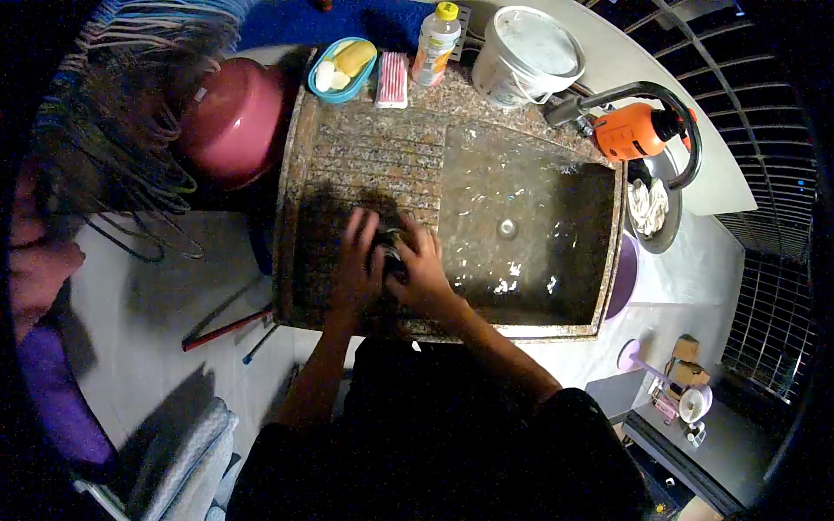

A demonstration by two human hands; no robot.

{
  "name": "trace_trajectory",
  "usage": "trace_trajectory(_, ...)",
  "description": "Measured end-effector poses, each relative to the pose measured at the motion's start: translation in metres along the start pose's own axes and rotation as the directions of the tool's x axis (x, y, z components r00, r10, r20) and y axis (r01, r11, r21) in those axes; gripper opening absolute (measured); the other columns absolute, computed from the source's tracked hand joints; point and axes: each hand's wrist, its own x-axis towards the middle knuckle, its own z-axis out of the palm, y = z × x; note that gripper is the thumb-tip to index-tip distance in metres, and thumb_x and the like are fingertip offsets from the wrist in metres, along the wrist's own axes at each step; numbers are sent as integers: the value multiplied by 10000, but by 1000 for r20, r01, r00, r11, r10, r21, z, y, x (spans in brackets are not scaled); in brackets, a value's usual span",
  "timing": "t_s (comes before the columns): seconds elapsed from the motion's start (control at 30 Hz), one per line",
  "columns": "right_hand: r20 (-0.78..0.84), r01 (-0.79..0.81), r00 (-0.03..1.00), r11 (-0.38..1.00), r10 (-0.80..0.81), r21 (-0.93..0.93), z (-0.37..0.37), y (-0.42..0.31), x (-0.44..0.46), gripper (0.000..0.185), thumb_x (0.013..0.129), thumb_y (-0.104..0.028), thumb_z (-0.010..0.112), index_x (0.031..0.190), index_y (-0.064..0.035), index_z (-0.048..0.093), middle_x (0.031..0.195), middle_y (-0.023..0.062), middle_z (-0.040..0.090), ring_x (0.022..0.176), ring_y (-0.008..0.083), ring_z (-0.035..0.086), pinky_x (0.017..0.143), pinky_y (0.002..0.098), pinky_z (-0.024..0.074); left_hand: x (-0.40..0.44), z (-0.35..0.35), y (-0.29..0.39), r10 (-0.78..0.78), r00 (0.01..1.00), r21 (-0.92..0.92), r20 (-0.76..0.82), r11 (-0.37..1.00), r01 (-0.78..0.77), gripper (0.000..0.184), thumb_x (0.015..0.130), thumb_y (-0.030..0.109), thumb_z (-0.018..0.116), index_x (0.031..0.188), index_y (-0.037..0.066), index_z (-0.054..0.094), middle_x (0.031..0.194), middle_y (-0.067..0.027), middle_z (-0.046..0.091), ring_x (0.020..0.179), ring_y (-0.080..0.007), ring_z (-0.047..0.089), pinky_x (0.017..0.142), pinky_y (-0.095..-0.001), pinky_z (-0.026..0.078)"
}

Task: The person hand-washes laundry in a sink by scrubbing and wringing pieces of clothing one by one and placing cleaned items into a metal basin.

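My left hand point(354, 265) and my right hand point(424, 271) are side by side over the ribbed washboard point(373, 143) of a stone sink. Between them is a small dark bundle with pale marks point(391, 236), which looks like cloth. Fingers of both hands curl over it from either side. Its lower part and full outline are lost in shadow and behind the hands. To the right of the hands, water point(512, 187) stands in the sink's basin, with a round drain point(507, 228) on the bottom.
Along the back ledge stand a blue soap dish point(343, 94), a pink-striped brush point(392, 80), a yellow-capped bottle point(436, 48) and a white bucket point(526, 56). A black faucet point(643, 89) arches beside an orange sprayer point(627, 132). Hangers point(130, 113) and a red basin point(230, 122) are left.
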Motion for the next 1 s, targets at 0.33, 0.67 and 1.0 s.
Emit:
trace_trajectory(0.33, -199, -144, 974, 977, 111, -156, 79, 80, 81, 497, 875, -318, 581, 1207, 52, 577, 1180, 296, 605, 1119, 489, 549, 950, 578, 412, 78, 85, -75, -224, 969, 479, -108, 842, 248, 285, 978, 288, 551, 1020, 27, 657, 1067, -204, 661, 990, -409, 601, 876, -517, 465)
trace_trajectory(0.67, -16, -58, 998, 980, 56, -192, 58, 28, 3, 537, 798, -192, 613, 1292, -11, 507, 1300, 167, 489, 1232, 421, 460, 1066, 579, 343, 10, 19, -11, 69, 984, -6, -164, 997, -71, 257, 961, 196, 538, 1128, 23, 626, 1252, -233, 560, 1070, -421, 576, 921, -472, 474)
trace_trajectory(1.0, 55, 32, 998, 972, -20, -232, 57, 59, 86, 373, 868, -227, 563, 1199, -56, 552, 1182, 193, 646, 1070, 356, 620, 894, 509, 475, 61, 48, -75, 32, 999, 248, -41, 968, -21, 278, 933, 229, 549, 1117, 42, 640, 1141, -198, 619, 1052, -399, 584, 904, -517, 454)
